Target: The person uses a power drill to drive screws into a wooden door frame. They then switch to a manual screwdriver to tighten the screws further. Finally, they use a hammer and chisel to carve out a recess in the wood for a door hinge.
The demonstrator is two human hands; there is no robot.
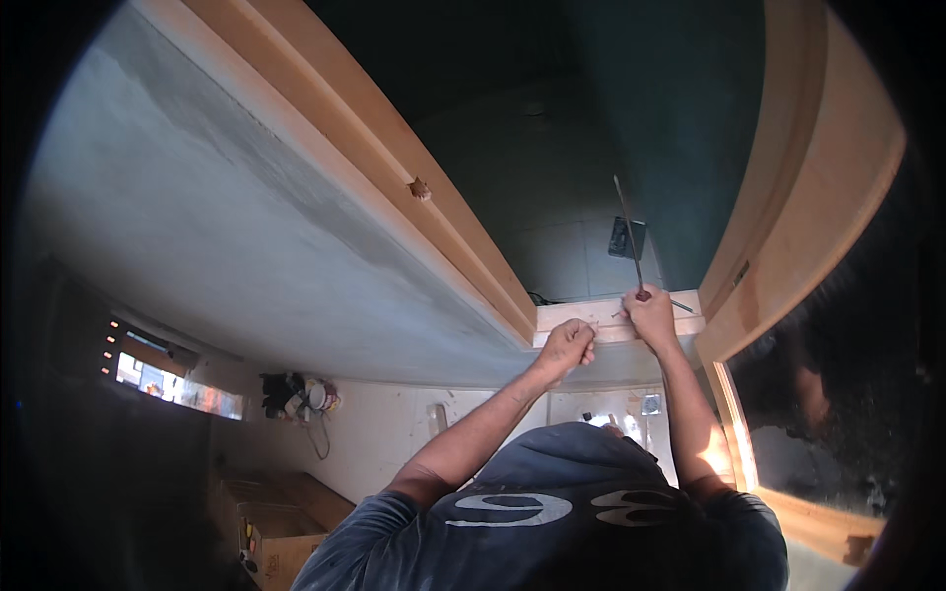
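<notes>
My right hand [651, 315] is closed around the lower end of a long thin rod-like tool [629, 222], which looks like a screwdriver with a dark reddish handle. The shaft points up and away from me. To its left, my left hand [569, 347] has its fingers pinched together at the near edge of a pale wooden sill [616, 332]; whatever is in the pinch is too small to make out. By the right hand, a thin dark stick [682, 306] lies at the sill's right end.
A long wooden frame [473, 246] with a splintered notch [421, 189] runs up the left. On the right stands a wooden-framed panel [788, 246]. Beyond the sill, a dark case [627, 238] lies on the tiled floor. A cardboard box [281, 537] sits at lower left.
</notes>
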